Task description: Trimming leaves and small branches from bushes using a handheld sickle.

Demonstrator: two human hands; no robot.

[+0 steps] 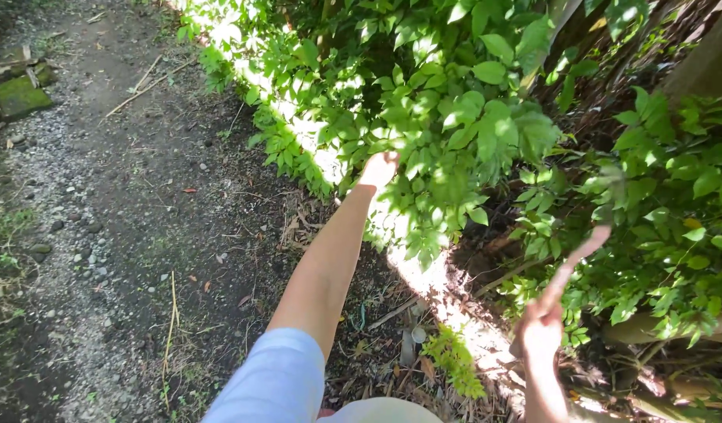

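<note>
Green shrub foliage (455, 117) fills the frame from twelve to four o'clock, banked beside a bare dirt path (126, 196) at nine. Left hand (379, 170), arm stretched toward twelve, is nearer and touches the leaves; its fingers are hidden, state unclear. Right hand (545, 325) at five extends one finger (580, 254) toward one o'clock, leaves just beyond.

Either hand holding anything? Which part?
Left hand reaches into the leafy bush; its fingers are hidden, so a grip cannot be told. Right hand holds nothing, index finger extended.
</note>
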